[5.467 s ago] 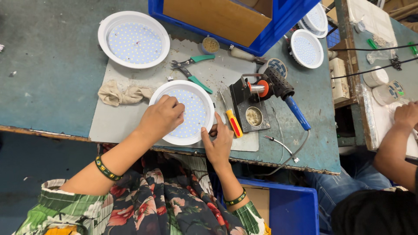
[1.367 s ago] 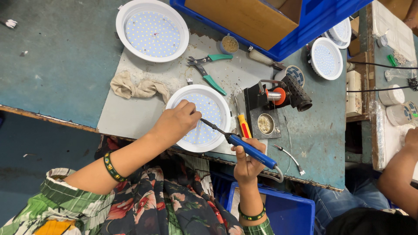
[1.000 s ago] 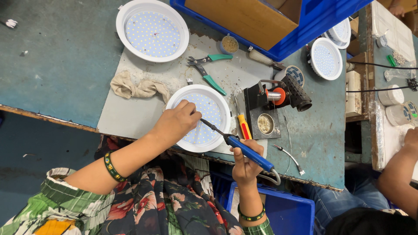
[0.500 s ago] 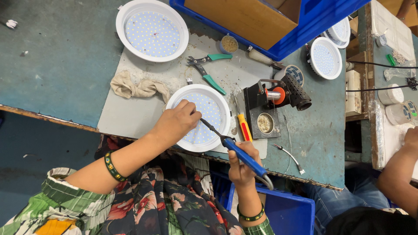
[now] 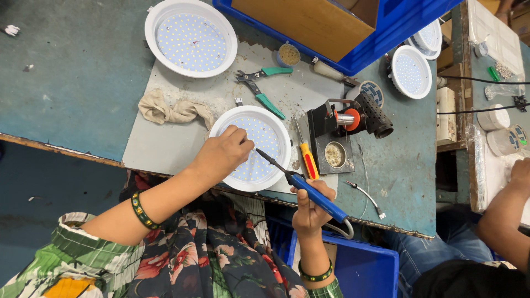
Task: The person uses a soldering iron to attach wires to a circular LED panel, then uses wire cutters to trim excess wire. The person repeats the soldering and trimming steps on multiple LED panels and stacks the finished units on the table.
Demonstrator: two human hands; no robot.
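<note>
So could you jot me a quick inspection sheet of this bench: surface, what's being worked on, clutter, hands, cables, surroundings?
Surface: worn blue-green bench with a grey mat on it.
Job's things: round white LED panel on the mat; blue-handled soldering iron, its tip over the panel.
Clutter: crumpled rag, green-handled cutters, yellow-handled screwdriver, iron stand, three more LED panels, the largest at the top.
Hands: left hand rests on the panel; right hand holds the iron.
Cables: black leads at right; short loose wire.
Surroundings: blue crate with cardboard; another person's arm at right.
</note>
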